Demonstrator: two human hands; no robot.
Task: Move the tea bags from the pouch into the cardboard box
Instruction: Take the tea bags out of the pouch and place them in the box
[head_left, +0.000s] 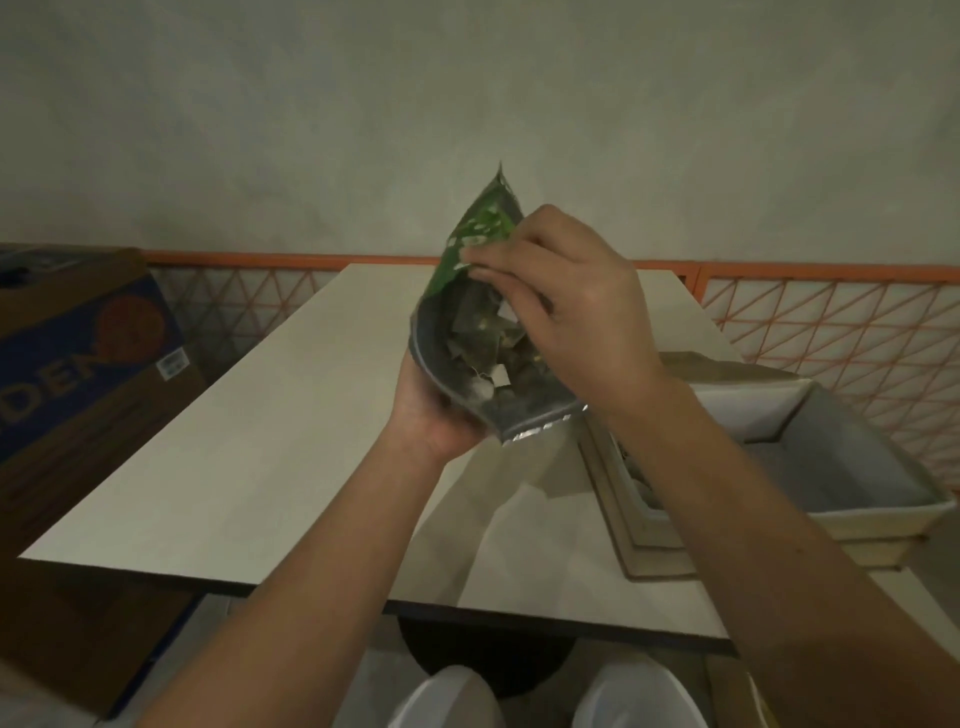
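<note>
A green foil pouch (475, 234) with a silver inside is held up above the middle of the pale table (218, 467). My left hand (431, 410) grips its lower side from underneath. My right hand (561, 296) pinches the pouch's upper green edge and holds the mouth wide. Several tea bags (498, 353) with small white tags show inside the mouth. The open cardboard box (857, 483), white inside, stands on the table to the right, partly hidden behind my right forearm. Something dark lies in its near left corner.
A large blue and brown carton (78, 364) sits on the floor at the left. An orange mesh fence (831, 322) runs behind the table against a grey wall. My knees (452, 696) show below the near table edge.
</note>
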